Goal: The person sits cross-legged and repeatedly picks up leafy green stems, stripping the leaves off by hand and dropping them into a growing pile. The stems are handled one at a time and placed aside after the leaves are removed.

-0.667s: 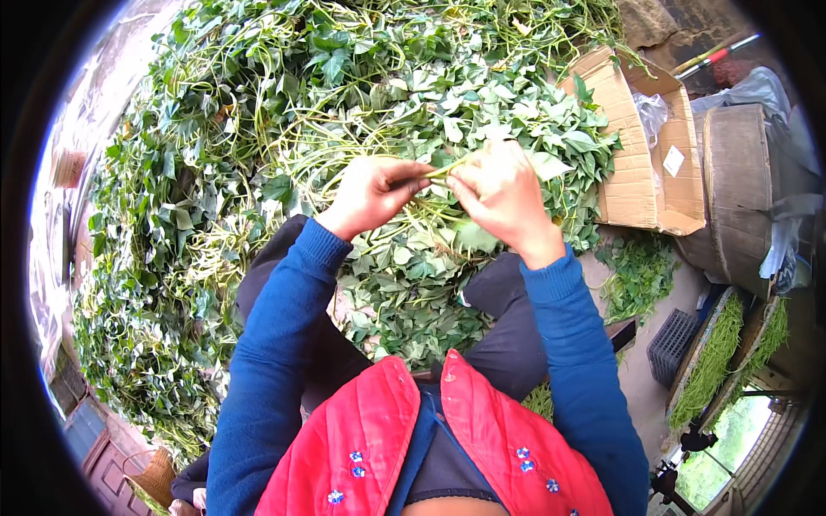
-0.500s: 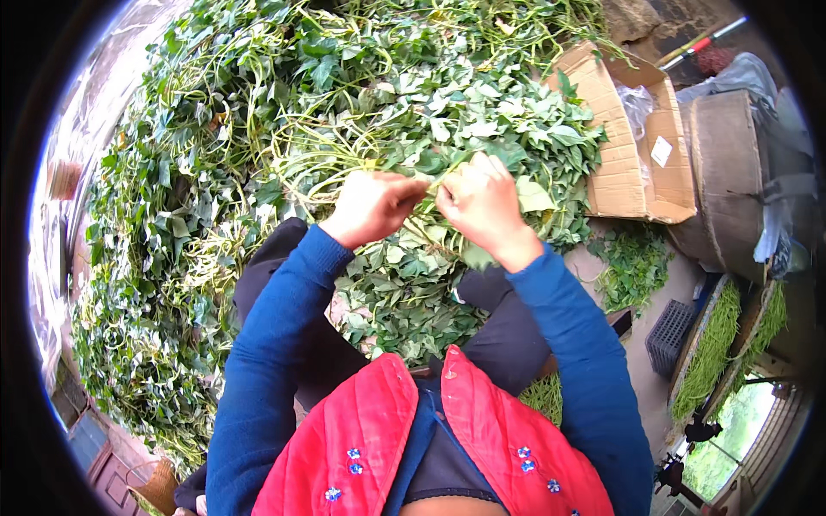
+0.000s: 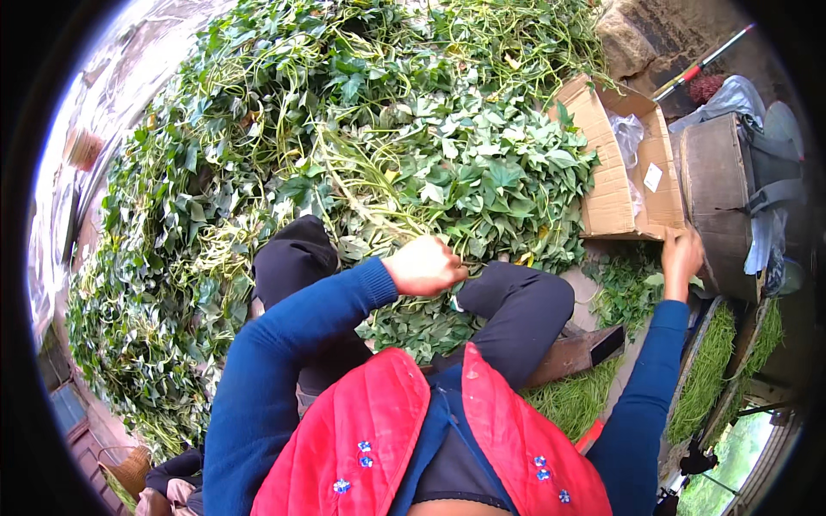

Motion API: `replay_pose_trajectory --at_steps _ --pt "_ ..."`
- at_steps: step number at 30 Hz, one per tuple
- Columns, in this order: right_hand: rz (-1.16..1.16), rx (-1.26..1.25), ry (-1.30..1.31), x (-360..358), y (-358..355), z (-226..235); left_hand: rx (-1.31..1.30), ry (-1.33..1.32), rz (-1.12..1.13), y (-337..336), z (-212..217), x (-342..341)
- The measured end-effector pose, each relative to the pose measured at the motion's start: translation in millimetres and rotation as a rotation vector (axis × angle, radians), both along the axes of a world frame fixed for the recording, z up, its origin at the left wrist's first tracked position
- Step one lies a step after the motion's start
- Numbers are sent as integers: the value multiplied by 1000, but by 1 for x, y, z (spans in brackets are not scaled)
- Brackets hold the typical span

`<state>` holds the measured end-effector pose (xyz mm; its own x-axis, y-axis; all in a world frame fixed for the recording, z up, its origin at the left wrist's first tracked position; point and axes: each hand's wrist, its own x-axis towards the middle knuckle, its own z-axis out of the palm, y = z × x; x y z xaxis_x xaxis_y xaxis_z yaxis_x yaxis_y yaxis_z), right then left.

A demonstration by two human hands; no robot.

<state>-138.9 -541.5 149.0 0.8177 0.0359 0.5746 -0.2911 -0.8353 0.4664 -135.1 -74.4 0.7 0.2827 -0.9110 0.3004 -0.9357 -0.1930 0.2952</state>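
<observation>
A: Surroundings?
B: A heap of leafy vines point(image 3: 344, 146) fills the ground ahead. An open brown cardboard box point(image 3: 615, 185) with a small white label lies at its right edge.
A: Left hand?
B: Left hand point(image 3: 423, 267) is fisted on a vine stem point(image 3: 379, 219) above the knees.
A: Right hand?
B: Right hand point(image 3: 681, 256) is stretched out beside the box, against a round drum point(image 3: 718, 202); grip cannot be determined.

Dense vine heap point(image 3: 344, 146) ahead; cardboard box point(image 3: 615, 185) crowding the right.

Rural farmyard – heaped leafy vines point(image 3: 344, 129), stone wall point(image 3: 645, 34), baskets point(image 3: 710, 370)
</observation>
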Motion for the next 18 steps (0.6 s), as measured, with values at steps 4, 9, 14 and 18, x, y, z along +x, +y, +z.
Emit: replay_pose_trajectory --at_steps 4,9,14,18 --pt "854 863 336 69 159 -90 77 -127 -219 -42 -10 -25" --pt "430 1079 1016 88 403 -127 226 -254 -374 -50 -20 -72" --pt "421 1272 970 93 424 -178 311 41 -236 -29 -52 -72" --pt "568 1603 532 85 386 -160 -213 253 94 48 -17 -43"
